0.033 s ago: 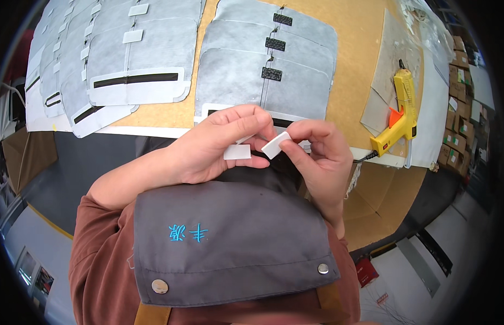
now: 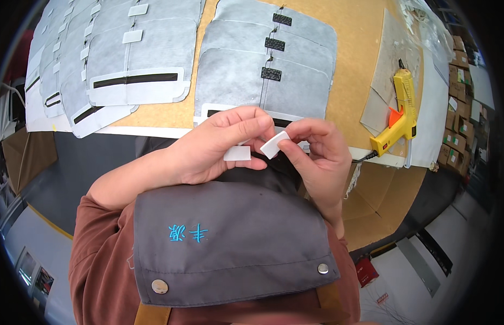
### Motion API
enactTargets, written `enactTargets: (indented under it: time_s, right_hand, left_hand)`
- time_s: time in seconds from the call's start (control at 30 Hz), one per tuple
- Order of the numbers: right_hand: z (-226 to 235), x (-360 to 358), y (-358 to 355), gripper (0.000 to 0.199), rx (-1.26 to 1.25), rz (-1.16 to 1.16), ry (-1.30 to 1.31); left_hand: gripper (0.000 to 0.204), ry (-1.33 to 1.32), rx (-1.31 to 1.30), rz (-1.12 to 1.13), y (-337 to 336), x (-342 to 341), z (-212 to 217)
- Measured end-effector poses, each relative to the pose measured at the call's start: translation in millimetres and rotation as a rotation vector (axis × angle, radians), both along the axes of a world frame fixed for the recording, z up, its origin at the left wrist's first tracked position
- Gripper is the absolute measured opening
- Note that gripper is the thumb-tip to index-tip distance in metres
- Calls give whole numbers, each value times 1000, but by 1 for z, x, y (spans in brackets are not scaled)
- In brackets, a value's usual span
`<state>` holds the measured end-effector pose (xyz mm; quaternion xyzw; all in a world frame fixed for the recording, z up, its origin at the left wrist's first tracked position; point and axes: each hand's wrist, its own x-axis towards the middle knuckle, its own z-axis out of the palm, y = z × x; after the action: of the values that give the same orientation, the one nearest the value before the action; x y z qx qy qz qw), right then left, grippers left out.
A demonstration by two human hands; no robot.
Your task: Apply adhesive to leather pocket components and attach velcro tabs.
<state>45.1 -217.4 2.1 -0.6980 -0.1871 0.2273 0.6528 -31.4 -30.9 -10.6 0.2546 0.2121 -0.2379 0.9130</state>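
Note:
My right hand (image 2: 322, 157) pinches a small white rectangular pad (image 2: 274, 144) between thumb and fingertips, in front of the table edge. My left hand (image 2: 214, 143) is closed, its fingers curled round another white pad (image 2: 238, 154) that lies across them. The thumb and index finger of this hand meet close to the first pad; what they pinch there, if anything, is hidden. Just beyond my hands lies a stack of grey fabric panels (image 2: 235, 76) with black textured patches (image 2: 271, 74) and thin dark cords, its near edge partly covered by my fingers.
More grey panels (image 2: 154, 51) with white pads and black strips overlap at the left of the table (image 2: 352, 65). To the right lies a yellow glue gun (image 2: 401, 116) with its cord, near clear plastic wrapping (image 2: 425, 27). Below the table's right edge stands an open cardboard box (image 2: 392, 195).
My right hand and the white pad in it have shifted very slightly to the left. Nothing else has visibly moved.

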Motion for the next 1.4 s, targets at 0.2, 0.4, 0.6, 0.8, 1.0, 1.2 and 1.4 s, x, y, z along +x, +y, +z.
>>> enactTargets:
  time_s: [0.2,0.4,0.6,0.8,1.0,1.2,1.4]
  right_hand:
    - [-6,2,2,23,-71,35,-304]
    - [1,2,3,25,-242,8,-566]
    - [-8,2,3,26,-203,-24,-852]
    - [-11,5,0,27,-246,0,-1087]
    - [-9,6,1,27,-256,30,-1062]
    - [-7,6,1,28,-131,143,-1002]
    - [4,11,0,21,-73,153,-656]
  left_hand:
    - [16,-109,173,-70,0,-1,3]
    - [11,-144,396,-48,-1,2,8]
    - [11,-159,425,-49,-2,3,9]
    - [11,-151,396,-39,-3,2,5]
    - [15,-160,299,-41,-1,1,4]
    - [20,-142,130,-120,2,1,3]
    - [12,-29,175,-162,9,5,12]
